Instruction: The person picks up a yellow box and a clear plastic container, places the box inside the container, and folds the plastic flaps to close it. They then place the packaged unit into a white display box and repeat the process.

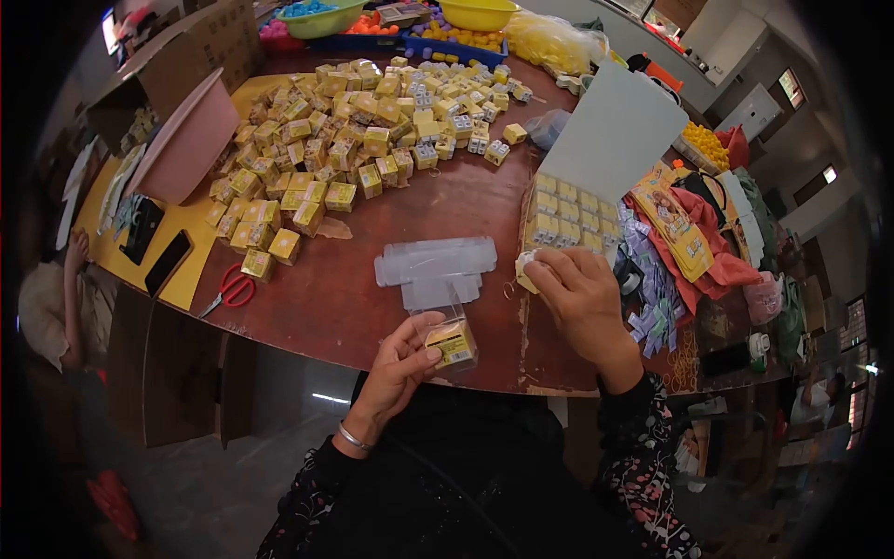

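Note:
My left hand (395, 369) is closed around a clear plastic box (458, 328) near the table's front edge. A small yellow printed carton (451, 347) shows inside it. My right hand (585, 306) pinches a small white-and-yellow cube (527, 267) in its fingertips, just in front of an open box (529, 207) holding rows of similar cubes. Flat, clear plastic blanks (438, 261) lie on the table beyond my left hand. A large heap of small yellow cartons (372, 140) spreads over the back of the table.
Red-handled scissors (237, 287) and a phone (169, 264) lie to the left, near a pink basin (186, 140). Lilac strips (649, 279) and yellow printed bags (672, 224) crowd the right side. Coloured basins stand at the back. Another person's arm (73, 298) shows far left.

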Available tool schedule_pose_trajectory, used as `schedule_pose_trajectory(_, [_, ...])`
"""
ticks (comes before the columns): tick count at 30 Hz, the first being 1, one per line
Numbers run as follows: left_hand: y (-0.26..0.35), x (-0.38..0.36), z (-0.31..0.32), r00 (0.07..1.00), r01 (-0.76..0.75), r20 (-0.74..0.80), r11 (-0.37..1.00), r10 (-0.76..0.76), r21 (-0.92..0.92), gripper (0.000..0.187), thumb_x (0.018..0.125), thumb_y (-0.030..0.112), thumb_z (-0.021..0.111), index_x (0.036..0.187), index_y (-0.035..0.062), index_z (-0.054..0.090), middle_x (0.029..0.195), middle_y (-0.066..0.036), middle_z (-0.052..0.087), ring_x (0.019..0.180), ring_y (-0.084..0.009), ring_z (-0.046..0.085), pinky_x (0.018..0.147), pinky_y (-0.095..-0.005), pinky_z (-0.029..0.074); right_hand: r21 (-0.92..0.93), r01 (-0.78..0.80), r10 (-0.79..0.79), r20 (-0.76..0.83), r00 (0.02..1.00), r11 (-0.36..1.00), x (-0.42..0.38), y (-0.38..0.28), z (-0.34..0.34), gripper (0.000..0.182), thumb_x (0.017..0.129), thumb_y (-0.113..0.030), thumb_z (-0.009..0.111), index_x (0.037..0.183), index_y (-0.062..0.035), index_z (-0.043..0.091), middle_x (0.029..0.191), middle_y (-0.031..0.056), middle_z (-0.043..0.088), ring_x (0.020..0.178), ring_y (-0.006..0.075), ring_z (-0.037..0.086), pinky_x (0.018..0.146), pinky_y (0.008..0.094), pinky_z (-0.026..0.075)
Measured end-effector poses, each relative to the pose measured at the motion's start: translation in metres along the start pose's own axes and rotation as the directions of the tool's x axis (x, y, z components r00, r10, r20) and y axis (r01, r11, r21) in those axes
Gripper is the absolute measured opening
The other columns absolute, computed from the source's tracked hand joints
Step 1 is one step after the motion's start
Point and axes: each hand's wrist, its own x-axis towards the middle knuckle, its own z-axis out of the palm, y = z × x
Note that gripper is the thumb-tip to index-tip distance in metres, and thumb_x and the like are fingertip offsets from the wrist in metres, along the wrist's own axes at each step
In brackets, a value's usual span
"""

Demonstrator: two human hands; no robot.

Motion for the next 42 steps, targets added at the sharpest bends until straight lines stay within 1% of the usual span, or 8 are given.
schedule_pose_trajectory(10, [0.003, -0.005, 0.021, 0.959, -0.218, -0.096, 0.912, 0.266, 0.347, 0.057, 0.091, 0.002, 0.075, 0.141, -0.0004, 0.048, 0.131, -0.012, 0.059, 0.123, -0.0212, 0.061, 0.101, -0.0338, 0.054, 0.202, 0.019, 0.077, -0.457, 0.886, 0.979, -0.013, -0.001, -0.007, 0.049, 0.071, -0.001, 0.089, 0.113, -0.0067, 0.063, 0.111, 0.0119, 0.065, 0.089, 0.0251, 0.067, 0.067, 0.0311, 0.057])
schedule_pose_trajectory(13, [0.003, -0.007, 0.025, 0.944, -0.261, -0.075, 0.868, 0.32, 0.423, 0.057, 0.091, 0.0, 0.075, 0.141, -0.0002, 0.048, 0.131, -0.012, 0.058, 0.125, -0.0227, 0.061, 0.103, -0.0354, 0.054, 0.645, -0.101, 0.405, -0.342, 0.848, 0.757, -0.026, -0.012, 0.002, 0.049, 0.075, 0.004, 0.087, 0.115, -0.0042, 0.06, 0.113, 0.0125, 0.064, 0.088, 0.0203, 0.068, 0.068, 0.0285, 0.057])
schedule_pose_trajectory(16, [0.003, -0.009, 0.024, 0.943, -0.271, -0.021, 0.799, 0.333, 0.537, 0.061, 0.089, -0.001, 0.076, 0.143, 0.0006, 0.048, 0.132, -0.011, 0.058, 0.124, -0.0229, 0.062, 0.104, -0.0361, 0.054, 0.963, -0.074, 0.604, -0.1, 0.791, 0.258, -0.025, -0.027, 0.012, 0.049, 0.079, 0.008, 0.083, 0.119, -0.0008, 0.056, 0.116, 0.0121, 0.063, 0.091, 0.0154, 0.07, 0.071, 0.0258, 0.058])
schedule_pose_trajectory(22, [0.005, -0.009, 0.027, 0.983, -0.164, 0.026, 0.798, 0.183, 0.58, 0.069, 0.088, -0.002, 0.077, 0.15, 0.0025, 0.045, 0.136, -0.01, 0.06, 0.123, -0.0218, 0.064, 0.104, -0.0351, 0.054, 0.959, -0.254, 0.558, 0.281, 0.781, -0.128, -0.018, -0.034, -0.003, 0.045, 0.085, 0.012, 0.074, 0.123, 0.0031, 0.052, 0.115, 0.0118, 0.064, 0.097, 0.0154, 0.072, 0.077, 0.0241, 0.06])
schedule_pose_trajectory(26, [0.003, -0.007, 0.03, 0.992, -0.119, 0.04, 0.811, 0.118, 0.573, 0.072, 0.089, -0.001, 0.077, 0.152, 0.0032, 0.043, 0.136, -0.012, 0.062, 0.121, -0.022, 0.066, 0.103, -0.0347, 0.054, 0.941, -0.328, 0.498, 0.324, 0.804, -0.084, -0.011, -0.039, -0.013, 0.043, 0.085, 0.01, 0.076, 0.122, 0.0033, 0.054, 0.109, 0.0117, 0.068, 0.096, 0.0154, 0.073, 0.078, 0.024, 0.06])
schedule_pose_trajectory(34, [0.008, -0.008, 0.037, 0.991, -0.131, 0.09, 0.867, 0.1, 0.481, 0.075, 0.089, -0.001, 0.077, 0.154, 0.0018, 0.039, 0.135, -0.016, 0.063, 0.121, -0.023, 0.066, 0.103, -0.0347, 0.054, 0.761, -0.398, 0.409, 0.191, 0.892, 0.513, -0.004, -0.044, -0.008, 0.037, 0.08, -0.001, 0.084, 0.114, -0.0024, 0.067, 0.108, 0.0081, 0.07, 0.087, 0.0133, 0.069, 0.07, 0.0245, 0.059])
schedule_pose_trajectory(37, [0.006, -0.007, 0.036, 0.987, -0.16, 0.094, 0.875, 0.131, 0.456, 0.075, 0.089, -0.002, 0.077, 0.154, 0.0013, 0.039, 0.134, -0.017, 0.063, 0.121, -0.0233, 0.066, 0.103, -0.0345, 0.054, 0.746, -0.354, 0.33, 0.19, 0.925, 0.563, 0.0, -0.044, -0.013, 0.032, 0.082, -0.005, 0.084, 0.11, -0.0031, 0.069, 0.11, 0.0072, 0.068, 0.086, 0.0151, 0.066, 0.067, 0.026, 0.058])
schedule_pose_trajectory(42, [0.006, -0.007, 0.038, 0.982, -0.187, 0.107, 0.869, 0.154, 0.458, 0.075, 0.089, -0.001, 0.077, 0.154, 0.0014, 0.039, 0.133, -0.017, 0.064, 0.121, -0.0234, 0.066, 0.103, -0.0346, 0.054, 0.806, -0.405, 0.309, 0.291, 0.906, 0.431, -0.003, -0.041, -0.015, 0.027, 0.087, -0.005, 0.079, 0.112, -0.0024, 0.072, 0.119, 0.0102, 0.062, 0.089, 0.0157, 0.066, 0.068, 0.0269, 0.058])
